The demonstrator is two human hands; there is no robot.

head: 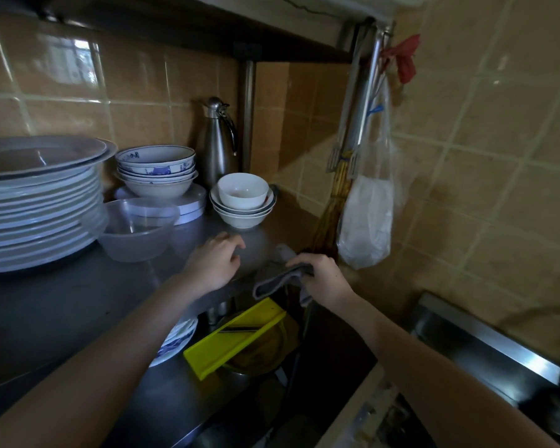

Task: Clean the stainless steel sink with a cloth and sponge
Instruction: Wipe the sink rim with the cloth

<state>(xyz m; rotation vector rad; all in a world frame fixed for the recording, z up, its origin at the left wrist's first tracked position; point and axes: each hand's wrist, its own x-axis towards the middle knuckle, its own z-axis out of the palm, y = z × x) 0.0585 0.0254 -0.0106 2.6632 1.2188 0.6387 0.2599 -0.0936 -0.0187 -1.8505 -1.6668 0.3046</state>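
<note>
A: Your right hand [324, 279], centre frame, has its fingers curled tight round the grey cloth [280, 282], held at the edge of the steel bench [78, 302].
B: Your left hand [215, 265], just left of it, holds nothing: fingers loosely bent, tips resting on the bench near the clear plastic bowl [136, 231].
A: The stainless steel sink [485, 344] sits lower right, well apart from your cloth; only its rim shows, the basin cut off.
B: Below your hands a yellow tray [233, 341] is partly hidden, and the space around it is too dark to make out.
</note>
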